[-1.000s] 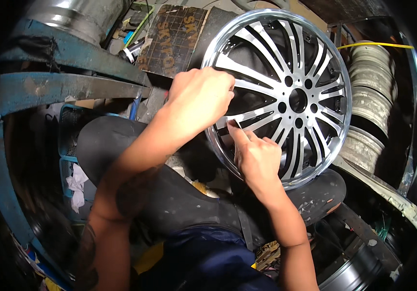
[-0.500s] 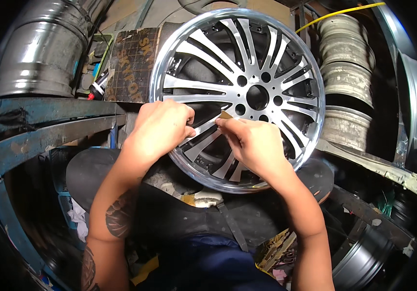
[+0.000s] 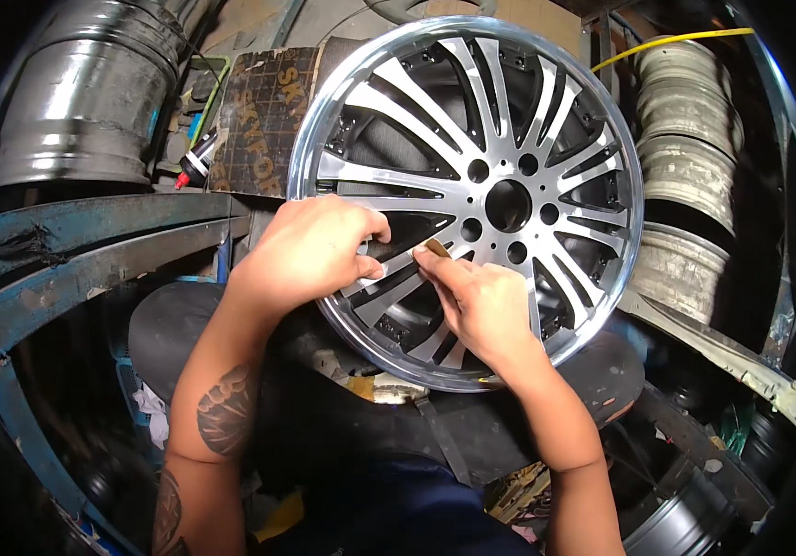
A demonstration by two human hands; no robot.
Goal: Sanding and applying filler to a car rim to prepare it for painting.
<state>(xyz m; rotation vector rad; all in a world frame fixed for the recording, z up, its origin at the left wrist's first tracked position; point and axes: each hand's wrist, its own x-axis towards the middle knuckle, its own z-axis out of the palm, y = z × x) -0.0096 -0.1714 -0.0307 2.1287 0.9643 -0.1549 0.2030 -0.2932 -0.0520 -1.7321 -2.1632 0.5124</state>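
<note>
A car's alloy wheel (image 3: 495,185) with bright machined spokes, black recesses and a polished lip leans over my lap. At its left side my left hand (image 3: 310,246) grips the lip, fingers curled over the spoke ends and thumb apart from the forefinger. My right hand (image 3: 486,301) pinches a small brown piece of sandpaper (image 3: 436,247), its fingertips down on a lower-left spoke close to the hub. The hand hides most of the piece, and the spoke's outer part lies between my two hands.
Stacked dull wheel rims (image 3: 685,176) stand at the right, below a yellow hose (image 3: 676,44). A large shiny barrel (image 3: 74,111) fills the upper left. Beside the wheel are a printed brown board (image 3: 259,120) and a red-tipped bottle (image 3: 196,165). A blue metal frame (image 3: 101,222) runs along the left.
The wheel appears slightly lower and farther right in view. My right hand with the sandpaper has slid a little outward along the spoke, away from the hub. My left hand stays on the lip.
</note>
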